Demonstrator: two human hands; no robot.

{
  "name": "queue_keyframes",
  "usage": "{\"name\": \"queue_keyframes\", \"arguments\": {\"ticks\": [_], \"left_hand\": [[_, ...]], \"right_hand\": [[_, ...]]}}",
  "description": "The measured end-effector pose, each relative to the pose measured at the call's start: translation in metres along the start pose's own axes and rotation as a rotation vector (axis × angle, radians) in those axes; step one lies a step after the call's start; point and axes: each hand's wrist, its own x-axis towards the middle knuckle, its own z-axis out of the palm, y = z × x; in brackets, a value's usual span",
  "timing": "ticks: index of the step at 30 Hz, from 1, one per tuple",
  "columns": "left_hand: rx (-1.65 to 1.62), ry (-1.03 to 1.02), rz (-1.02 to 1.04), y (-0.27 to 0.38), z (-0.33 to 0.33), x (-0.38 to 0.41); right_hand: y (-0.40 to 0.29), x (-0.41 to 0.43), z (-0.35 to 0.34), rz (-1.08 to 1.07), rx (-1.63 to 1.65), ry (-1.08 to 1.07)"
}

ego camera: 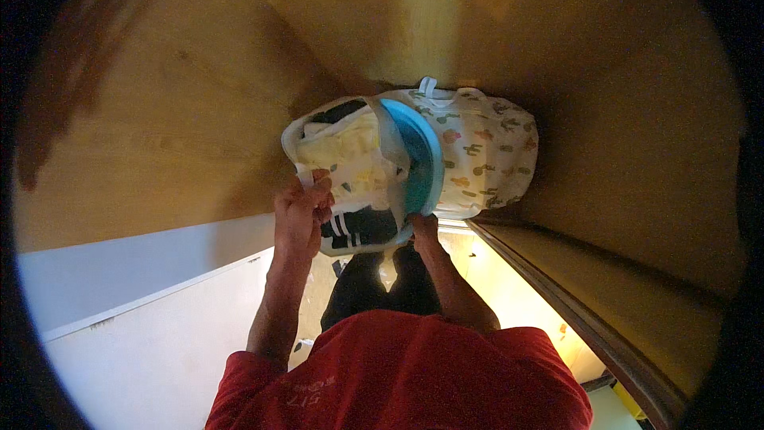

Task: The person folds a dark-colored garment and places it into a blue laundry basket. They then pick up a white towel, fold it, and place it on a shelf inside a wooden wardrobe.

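Observation:
My left hand (301,206) has its fingers closed around a white strap (305,175) at the left rim of a pale fabric bag (289,137). Inside that bag lie folded cloths in white and yellow (352,149) and a dark cloth with white stripes (364,226). Tucked against the bag's right side is a blue plastic basin (431,149), tilted on edge and partly covered by the bag. At the basin's lower rim, my right hand (424,230) grips; its fingertips are hidden. To the right rests a white cactus-print storage bag (486,155) with a white handle loop (427,86).
Wooden panels enclose the space at the left (173,131), the back (382,18) and the right (644,149). A dark wooden edge (573,304) runs along the lower right. A white surface (155,322) lies at lower left, near my left arm.

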Motion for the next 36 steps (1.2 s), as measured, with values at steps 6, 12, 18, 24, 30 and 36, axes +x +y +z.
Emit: {"name": "queue_keyframes", "arguments": {"ticks": [6, 12, 18, 24, 30, 36], "left_hand": [[0.026, -0.006, -0.079, 0.003, -0.01, -0.012], [0.015, -0.036, -0.196, 0.005, -0.018, -0.009], [0.087, -0.094, -0.277, -0.014, -0.033, -0.015], [0.072, -0.213, -0.329, -0.033, -0.043, 0.0], [0.238, -0.306, -0.503, -0.045, -0.037, 0.031], [0.288, -0.307, -0.536, -0.076, -0.048, 0.032]], "right_hand": [[0.0, -0.021, -0.005, 0.09, 0.08, 0.0], [0.0, -0.029, -0.005, 0.105, -0.092, -0.024], [0.022, -0.045, -0.005, 0.163, -0.027, 0.1], [0.09, -0.04, -0.039, -0.416, -0.607, -0.15], [0.153, -0.035, -0.044, -0.538, -1.006, -0.295], [0.136, -0.065, -0.023, -0.653, -0.896, -0.11]]}}
